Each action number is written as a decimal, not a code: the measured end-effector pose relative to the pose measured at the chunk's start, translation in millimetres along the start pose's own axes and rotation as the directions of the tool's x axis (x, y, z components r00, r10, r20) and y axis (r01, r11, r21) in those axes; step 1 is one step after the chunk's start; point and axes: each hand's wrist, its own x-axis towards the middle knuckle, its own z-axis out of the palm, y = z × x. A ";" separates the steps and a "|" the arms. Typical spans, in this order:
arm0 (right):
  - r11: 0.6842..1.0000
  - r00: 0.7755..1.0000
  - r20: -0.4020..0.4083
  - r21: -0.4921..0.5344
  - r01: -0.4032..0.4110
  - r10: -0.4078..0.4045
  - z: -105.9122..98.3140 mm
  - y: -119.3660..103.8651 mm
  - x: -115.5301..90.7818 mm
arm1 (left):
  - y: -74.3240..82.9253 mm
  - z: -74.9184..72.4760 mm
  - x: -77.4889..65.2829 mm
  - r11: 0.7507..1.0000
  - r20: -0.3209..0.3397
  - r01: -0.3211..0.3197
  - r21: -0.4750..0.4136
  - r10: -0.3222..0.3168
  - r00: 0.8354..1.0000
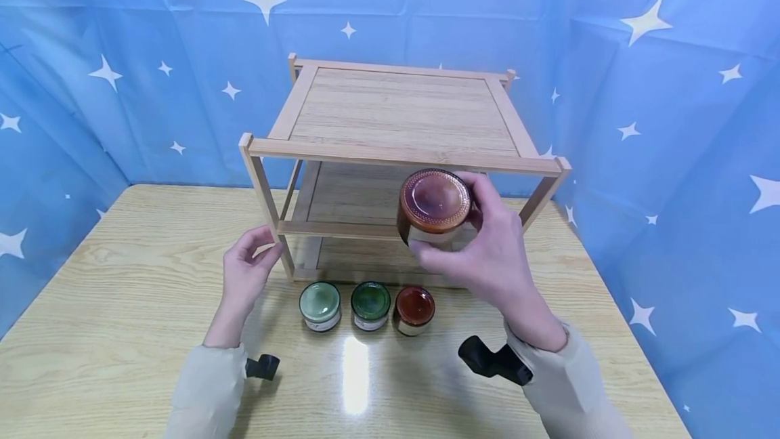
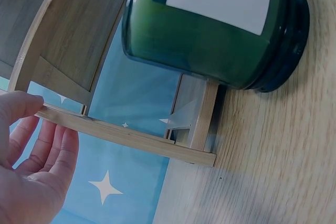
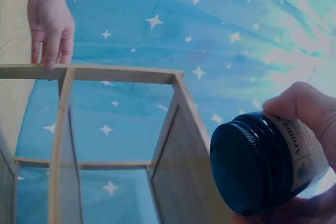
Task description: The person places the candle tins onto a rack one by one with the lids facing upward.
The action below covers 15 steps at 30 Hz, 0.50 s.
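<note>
My right hand [image 1: 496, 249] grips an amber-brown glass candle jar [image 1: 434, 198] between thumb and fingers, held up in front of the wooden shelf rack [image 1: 402, 114]. The jar's ridged glass base faces up; its dark lid [image 3: 239, 169] shows in the right wrist view, with a pale label reading "Aroma" beside the thumb. At the rack's front left post, my left hand [image 1: 246, 266] pinches the wood between thumb and fingers. Three jars stand base-up in a row before the rack: pale green [image 1: 319, 302], dark green [image 1: 370, 302] and red-brown [image 1: 414, 307].
The rack has a top board, a middle shelf [image 1: 359, 198] and a low shelf [image 1: 359, 256], with raised front rails. It stands on a light wood table [image 1: 140, 290]. Blue star-patterned cloth [image 1: 183, 73] hangs behind and at both sides.
</note>
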 end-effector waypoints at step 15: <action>0.996 0.996 -0.007 0.000 0.087 -0.087 7.2 -27.1 42.1 | -1.6 -1.4 0.3 1.000 -0.006 -0.008 -0.020 0.008 1.000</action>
